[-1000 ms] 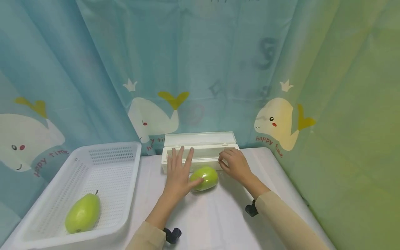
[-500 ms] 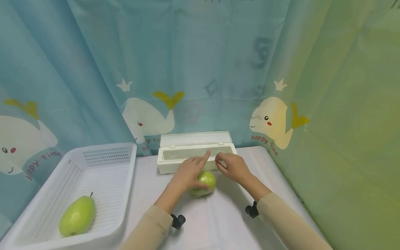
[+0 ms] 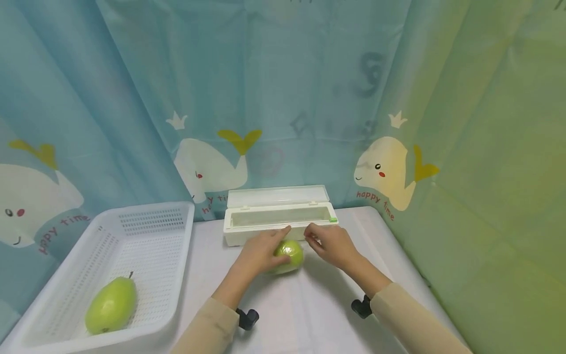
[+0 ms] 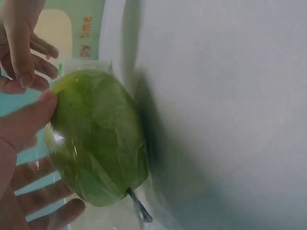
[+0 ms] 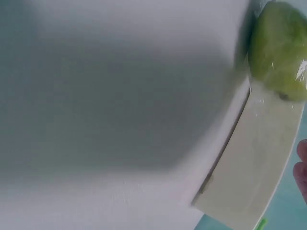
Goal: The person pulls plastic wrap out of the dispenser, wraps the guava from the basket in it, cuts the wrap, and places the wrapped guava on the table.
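A green pear [image 3: 293, 251] with clear plastic film around it lies on the table in front of a long white box [image 3: 239, 238]. My left hand [image 3: 260, 251] holds this pear from the left, thumb on the near side and fingers on the far side. The pear's stem points toward the bottom of the left wrist view, where wrinkled plastic film [image 4: 103, 167] shines on its skin. Just right of the pear, my right hand [image 3: 335, 247] has thumb and index fingertips brought together at the film's edge. In the right wrist view, only fingertips [image 5: 301, 175] of a hand show.
The box's lid [image 3: 276, 196] stands raised at the back, and a small green slider [image 3: 333, 220] sits at its right end. On the left, a white perforated basket [image 3: 187, 246] holds a second green pear [image 3: 111, 306]. Curtains [image 3: 283, 108] hang close behind and along the right.
My left hand has come down from spread fingers over the box to a grip around the pear. My right hand has lowered slightly toward me, uncovering the green slider.
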The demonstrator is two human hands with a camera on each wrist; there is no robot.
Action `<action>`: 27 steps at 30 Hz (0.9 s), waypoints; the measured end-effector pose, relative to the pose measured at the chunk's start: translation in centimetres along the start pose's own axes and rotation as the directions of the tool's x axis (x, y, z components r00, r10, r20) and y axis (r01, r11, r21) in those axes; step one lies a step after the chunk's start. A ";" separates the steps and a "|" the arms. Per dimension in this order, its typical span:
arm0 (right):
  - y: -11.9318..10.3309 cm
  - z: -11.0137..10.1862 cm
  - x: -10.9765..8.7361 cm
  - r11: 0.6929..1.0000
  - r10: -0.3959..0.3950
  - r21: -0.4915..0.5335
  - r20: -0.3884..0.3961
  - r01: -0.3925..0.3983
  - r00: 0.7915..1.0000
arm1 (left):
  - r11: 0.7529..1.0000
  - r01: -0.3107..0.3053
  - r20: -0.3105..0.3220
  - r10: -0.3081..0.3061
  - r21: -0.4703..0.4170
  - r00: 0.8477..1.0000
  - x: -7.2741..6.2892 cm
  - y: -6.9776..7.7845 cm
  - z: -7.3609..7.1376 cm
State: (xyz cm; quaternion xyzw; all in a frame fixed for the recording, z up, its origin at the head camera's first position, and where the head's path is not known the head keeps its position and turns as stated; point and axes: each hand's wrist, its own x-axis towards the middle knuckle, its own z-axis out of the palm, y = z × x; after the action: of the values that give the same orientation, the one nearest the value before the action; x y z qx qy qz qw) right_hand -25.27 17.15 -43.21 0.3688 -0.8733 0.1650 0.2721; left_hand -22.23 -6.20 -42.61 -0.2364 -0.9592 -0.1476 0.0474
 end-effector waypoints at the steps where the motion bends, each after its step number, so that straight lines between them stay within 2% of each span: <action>1: -0.2 0.0 -0.1 1.000 0.005 -0.001 -0.002 -0.005 1.000 | 1.000 0.002 -0.009 -0.002 -0.001 1.000 -0.1 0.0 0.0; 8: -2.0 0.1 -1.0 0.998 0.066 -0.003 0.008 -0.066 0.998 | 0.999 -0.006 -0.090 0.001 -0.046 0.996 -0.4 -0.3 0.8; 17: -5.0 1.0 -2.3 0.989 0.145 0.003 0.012 -0.145 0.989 | 0.991 0.025 -0.196 -0.050 -0.130 0.979 -1.4 -0.1 1.8; 23: -5.9 1.5 -2.4 0.982 0.184 0.034 0.008 -0.184 0.983 | 0.994 0.020 -0.258 -0.046 -0.103 0.965 -1.8 0.0 2.4; 27: -6.5 1.9 -2.5 0.977 0.208 0.043 0.034 -0.209 0.978 | 0.997 0.010 -0.288 -0.031 -0.074 0.957 -1.9 0.0 2.6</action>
State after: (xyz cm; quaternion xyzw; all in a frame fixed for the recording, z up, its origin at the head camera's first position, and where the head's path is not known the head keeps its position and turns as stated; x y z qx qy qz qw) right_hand -19.76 13.19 -45.66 0.2838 -0.9071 0.2073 0.2316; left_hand -20.58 -6.21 -45.35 -0.2039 -0.9384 -0.2156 0.1771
